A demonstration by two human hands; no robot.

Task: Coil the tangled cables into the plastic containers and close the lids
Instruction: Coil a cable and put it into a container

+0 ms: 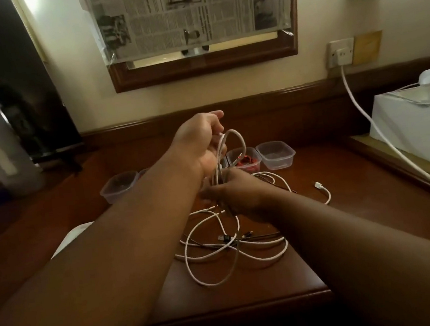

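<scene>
Winding is the step in hand: the left hand [200,140] is holding a raised loop of white cable [233,144] above the table [350,199], fingers curled round the gathered strands, while the right hand [233,196] is pinching the same cable just below, feeding it upward. The rest of that cable is trailing down into a loose tangle [227,246] of white and dark leads lying toward the near edge of the table, with one white plug end [318,184] lying apart to the right.

Three plastic containers are sitting toward the far edge behind the hands: an open one on the left [120,186], a middle one [245,160] already holding something red, and an open, seemingly unfilled one on the right [275,154]. No lids are showing clearly.

Judging from this, the coiling is only beginning, since most of the length is still lying tangled. The next move is likely calling for drawing more slack free of the dark leads without tightening the knot, adding turns to the loop, then lowering the finished coil into an open container.
</scene>
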